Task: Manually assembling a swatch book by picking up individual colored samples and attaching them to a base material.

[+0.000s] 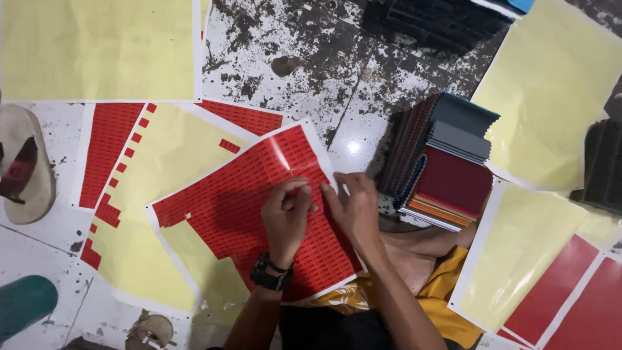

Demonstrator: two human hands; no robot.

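Note:
A sheet of small red stickers on yellow backing [227,207] lies tilted on the floor in front of me. My left hand [285,217], with a black watch on its wrist, pinches at the stickers near the sheet's upper right part. Beside it my right hand [353,207] rests on the same sheet, its fingertips meeting the left hand's. Whether a single sticker sits between the fingers is too small to tell. A stack of fabric swatch books [447,162] in grey, dark red and orange stands just right of my right hand.
More sticker sheets, partly peeled [142,168], lie to the left, and plain yellow backing sheets [97,45] [551,84] at top left and right. Full red sheets [570,298] lie at lower right. A sandal [26,162] is at the left edge. The floor [291,58] is speckled.

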